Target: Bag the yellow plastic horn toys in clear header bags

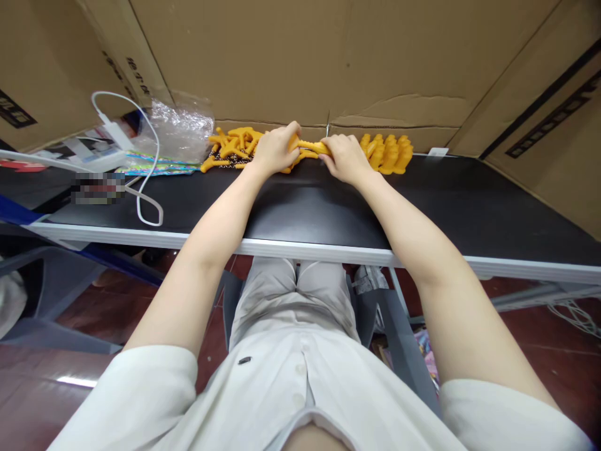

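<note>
Both hands are at the back of the black tabletop, a short way apart. A ridged yellow piece [314, 147] stretches between them; its exact kind I cannot make out. My left hand [278, 149] has its fingers wrapped round the left end. My right hand [345, 156] pinches the right end between thumb and fingers. Left of my left hand lies a loose pile of yellow branching pieces [235, 143], with dark metal chains among them. Just beyond my right hand, similar yellow knobbed pieces [393, 153] are lined up side by side in a tight group.
Cardboard panels [399, 56] wall in the back and sides. Left of the pile lie a clear plastic bag [181, 131], patterned packets [162, 164] and a white cable [157, 134]. The black table [310, 210] has a metal front edge [319, 252].
</note>
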Motion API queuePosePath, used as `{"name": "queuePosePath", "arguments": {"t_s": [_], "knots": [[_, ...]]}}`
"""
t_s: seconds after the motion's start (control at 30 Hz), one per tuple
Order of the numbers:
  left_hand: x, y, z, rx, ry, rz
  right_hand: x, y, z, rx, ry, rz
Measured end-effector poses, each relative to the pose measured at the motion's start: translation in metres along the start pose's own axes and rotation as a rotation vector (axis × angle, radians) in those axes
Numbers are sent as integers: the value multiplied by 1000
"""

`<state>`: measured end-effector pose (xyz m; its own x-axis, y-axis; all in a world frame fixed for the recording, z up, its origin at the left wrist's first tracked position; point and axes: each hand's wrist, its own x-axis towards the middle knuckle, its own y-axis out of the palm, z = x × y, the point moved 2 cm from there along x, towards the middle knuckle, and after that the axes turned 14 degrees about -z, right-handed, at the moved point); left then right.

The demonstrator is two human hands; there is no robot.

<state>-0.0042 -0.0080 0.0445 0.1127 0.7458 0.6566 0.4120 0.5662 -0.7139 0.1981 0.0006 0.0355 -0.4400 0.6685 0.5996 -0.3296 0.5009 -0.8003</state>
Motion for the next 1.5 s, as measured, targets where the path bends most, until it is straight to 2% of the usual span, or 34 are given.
{"name": "queuePosePath", "arguments": {"t_s": [0.17, 0.53, 0.77, 1.0, 1.2, 1.33, 1.5], "knots": [[0, 2, -4, -12, -46, 28, 3, 0, -1, -32, 11, -45], [-2, 0, -5, 13, -62, 41, 0, 5, 1, -17, -22, 7], [4, 8, -2, -44, -66, 14, 2, -4, 5, -85, -24, -20], [9, 21, 3, -217, -240, 209, 4, -7, 7, -118, -49, -66], [6, 11, -1, -49, -105, 97, 1, 6, -6, -48, -40, 21], [5, 11, 2, 17, -78, 103, 0, 10, -8, -22, -86, 50], [6, 13, 2, 18, -76, 120, 3, 0, -1, -78, -88, -1]]}}
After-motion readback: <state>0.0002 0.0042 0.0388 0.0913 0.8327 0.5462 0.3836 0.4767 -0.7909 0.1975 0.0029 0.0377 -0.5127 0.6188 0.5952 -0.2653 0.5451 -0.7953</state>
